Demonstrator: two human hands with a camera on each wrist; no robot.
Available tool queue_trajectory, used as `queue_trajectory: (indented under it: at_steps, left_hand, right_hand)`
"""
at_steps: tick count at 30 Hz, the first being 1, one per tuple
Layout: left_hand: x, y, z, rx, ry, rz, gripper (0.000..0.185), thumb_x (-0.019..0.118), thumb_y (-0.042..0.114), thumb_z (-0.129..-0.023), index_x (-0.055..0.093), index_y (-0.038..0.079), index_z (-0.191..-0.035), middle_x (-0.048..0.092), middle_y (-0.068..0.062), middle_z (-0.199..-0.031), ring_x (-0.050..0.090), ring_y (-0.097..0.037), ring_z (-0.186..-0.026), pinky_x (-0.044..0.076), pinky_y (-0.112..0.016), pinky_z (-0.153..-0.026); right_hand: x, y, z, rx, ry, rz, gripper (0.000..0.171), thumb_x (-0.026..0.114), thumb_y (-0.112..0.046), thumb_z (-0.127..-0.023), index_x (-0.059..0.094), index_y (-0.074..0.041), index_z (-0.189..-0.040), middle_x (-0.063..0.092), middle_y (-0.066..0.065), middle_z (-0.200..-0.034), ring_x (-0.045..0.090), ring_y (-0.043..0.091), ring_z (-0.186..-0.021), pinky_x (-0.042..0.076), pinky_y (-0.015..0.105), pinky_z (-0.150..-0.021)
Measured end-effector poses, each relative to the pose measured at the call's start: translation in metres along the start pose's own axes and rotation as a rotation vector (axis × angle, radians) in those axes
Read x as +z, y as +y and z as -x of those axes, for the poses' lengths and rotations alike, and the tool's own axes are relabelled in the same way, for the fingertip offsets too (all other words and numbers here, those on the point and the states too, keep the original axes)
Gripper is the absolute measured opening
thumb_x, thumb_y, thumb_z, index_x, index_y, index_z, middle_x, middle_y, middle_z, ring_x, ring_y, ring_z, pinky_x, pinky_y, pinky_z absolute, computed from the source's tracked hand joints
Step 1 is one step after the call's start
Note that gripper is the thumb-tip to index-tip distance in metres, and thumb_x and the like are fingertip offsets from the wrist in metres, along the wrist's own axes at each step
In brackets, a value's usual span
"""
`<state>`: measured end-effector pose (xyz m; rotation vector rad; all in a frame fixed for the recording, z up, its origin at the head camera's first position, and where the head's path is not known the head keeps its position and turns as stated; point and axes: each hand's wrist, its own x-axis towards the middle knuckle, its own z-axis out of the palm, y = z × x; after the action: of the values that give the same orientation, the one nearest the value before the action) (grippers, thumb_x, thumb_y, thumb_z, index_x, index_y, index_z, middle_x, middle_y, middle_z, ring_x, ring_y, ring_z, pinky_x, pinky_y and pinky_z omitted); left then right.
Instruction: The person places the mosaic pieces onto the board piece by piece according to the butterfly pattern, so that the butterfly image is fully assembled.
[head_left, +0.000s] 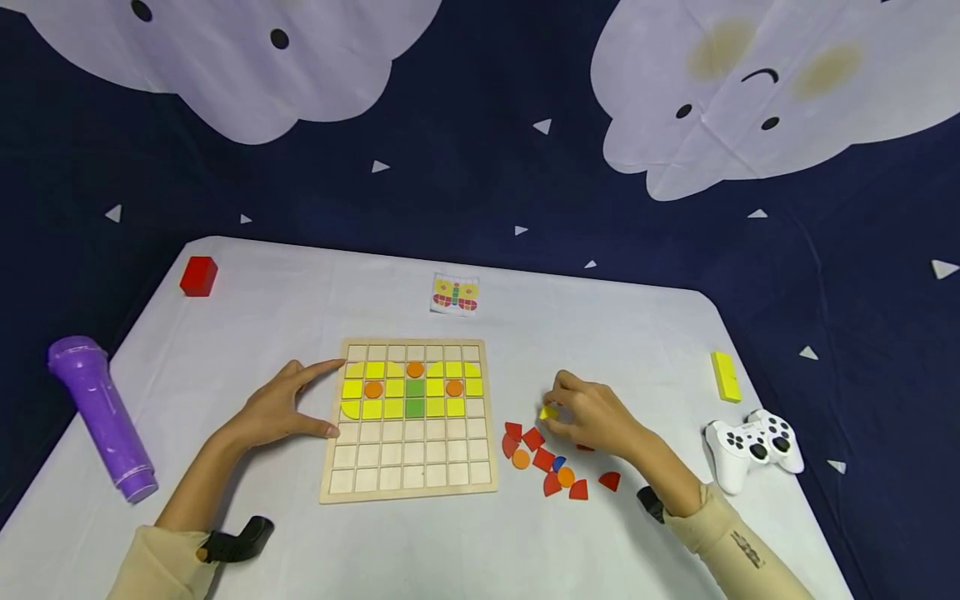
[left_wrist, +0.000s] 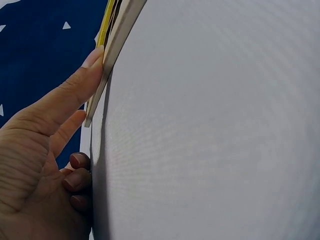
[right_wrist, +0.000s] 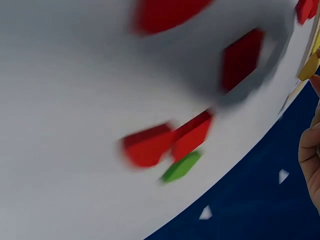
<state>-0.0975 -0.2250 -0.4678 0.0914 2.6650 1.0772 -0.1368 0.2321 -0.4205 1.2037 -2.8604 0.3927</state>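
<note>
A square wooden grid board (head_left: 408, 495) lies on the white table, its upper rows partly filled with yellow tiles (head_left: 375, 369), orange discs (head_left: 453, 388) and green squares (head_left: 415, 398). My left hand (head_left: 281, 404) is at the board's left edge, thumb and index finger spread apart and touching the frame; the other fingers are bent in the left wrist view. Right of the board, my right hand (head_left: 596, 412) pinches a small yellow tile (right_wrist: 310, 66) between thumb and fingers, above the table. The tile's full outline is partly hidden by the fingers.
Loose red pieces (head_left: 543, 459), orange discs (head_left: 566, 477) and a blue piece (head_left: 558, 463) lie below my right hand. A butterfly pattern card (head_left: 455, 295) lies behind the board. Around are a red block (head_left: 198, 277), purple microphone-shaped object (head_left: 105, 421), yellow block (head_left: 726, 377) and white game controller (head_left: 752, 447).
</note>
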Motion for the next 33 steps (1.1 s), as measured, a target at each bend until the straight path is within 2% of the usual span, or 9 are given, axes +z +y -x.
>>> queue_trajectory:
  at_steps: [9, 16, 22, 33]
  left_hand:
    - [0.0, 0.001, 0.0, 0.007, 0.003, 0.007, 0.105, 0.093, 0.043, -0.06, 0.044, 0.02, -0.15, 0.042, -0.01, -0.094, 0.04, -0.022, -0.08, 0.032, -0.034, -0.065]
    - [0.002, -0.001, -0.002, 0.005, 0.002, 0.001, 0.107, 0.093, 0.046, -0.059, 0.044, 0.021, -0.15, 0.042, -0.009, -0.095, 0.041, -0.022, -0.08, 0.033, -0.034, -0.066]
    - [0.003, -0.001, -0.004, 0.006, 0.002, -0.004, 0.106, 0.092, 0.046, -0.059, 0.044, 0.021, -0.15, 0.042, -0.009, -0.094, 0.041, -0.022, -0.081, 0.033, -0.034, -0.066]
    - [0.001, -0.001, -0.001, -0.002, 0.004, -0.003, 0.105, 0.093, 0.044, -0.059, 0.044, 0.021, -0.15, 0.042, -0.009, -0.094, 0.041, -0.022, -0.08, 0.034, -0.034, -0.065]
  right_hand:
    - [0.01, -0.032, -0.044, -0.127, -0.061, -0.009, 0.023, 0.08, -0.022, -0.081, 0.075, -0.005, -0.096, 0.052, -0.001, -0.086, 0.047, 0.006, -0.063, 0.043, 0.017, -0.06]
    - [0.023, -0.043, -0.068, -0.187, -0.104, 0.036, 0.025, 0.078, -0.026, -0.085, 0.076, -0.007, -0.101, 0.053, 0.001, -0.09, 0.048, 0.007, -0.067, 0.044, 0.017, -0.063]
    - [0.029, -0.045, -0.073, -0.185, -0.12, 0.043, 0.02, 0.078, -0.022, -0.086, 0.076, -0.008, -0.101, 0.053, 0.0, -0.09, 0.05, 0.007, -0.069, 0.047, 0.019, -0.065]
    - [0.037, -0.052, -0.075, -0.123, -0.095, -0.127, 0.018, 0.074, -0.011, -0.089, 0.077, -0.002, -0.104, 0.057, 0.001, -0.086, 0.052, 0.007, -0.068, 0.045, 0.018, -0.065]
